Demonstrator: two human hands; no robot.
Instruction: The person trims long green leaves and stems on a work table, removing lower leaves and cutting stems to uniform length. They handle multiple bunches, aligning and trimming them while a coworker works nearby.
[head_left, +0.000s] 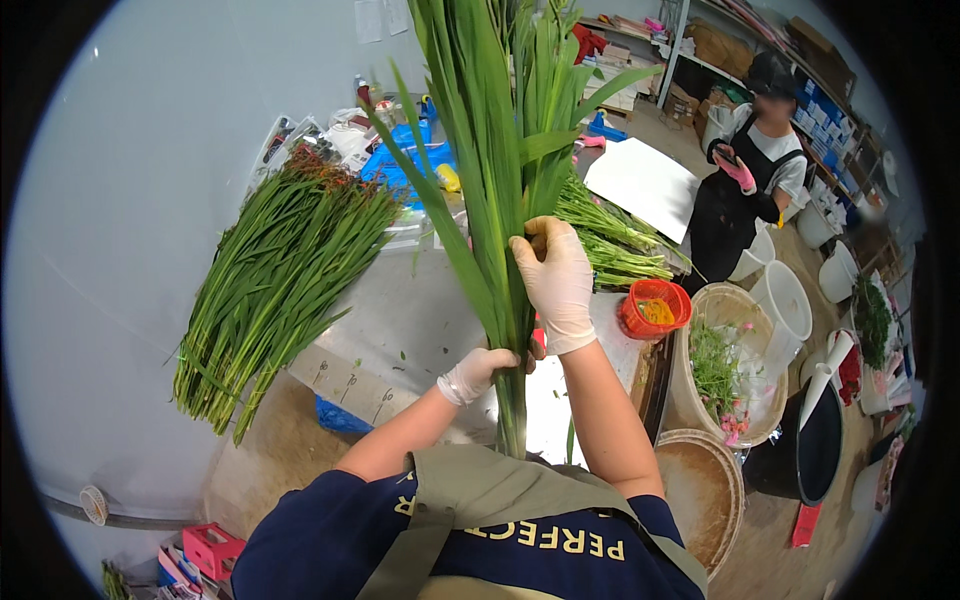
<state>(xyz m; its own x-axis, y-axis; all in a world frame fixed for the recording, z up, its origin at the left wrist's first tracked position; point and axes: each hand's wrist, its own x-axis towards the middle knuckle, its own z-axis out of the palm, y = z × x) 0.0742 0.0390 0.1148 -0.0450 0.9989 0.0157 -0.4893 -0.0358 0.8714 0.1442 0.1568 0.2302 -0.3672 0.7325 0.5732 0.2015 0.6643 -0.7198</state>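
Note:
A tall bundle of long green leafy stems (487, 187) stands upright in front of my chest. My left hand (480, 373), in a thin white glove, is closed around its lower part. Higher up, my right hand (559, 281), gloved the same way, has its thumb and curled fingertips at the bundle's right edge, pinching the leaves. The tops run out of view at the upper edge. To the left, a large heap of similar stems with reddish-orange tips (285, 277) lies across the metal table (427, 300). Handwritten measuring marks line the table's front strip (349, 382).
Cut green stems (615, 240) and a white sheet (641, 187) lie on the right. A red plastic basket (654, 309) sits at the table edge, beside a bin of plant scraps (739, 367). A person in a black apron (750, 165) stands beyond, holding a phone.

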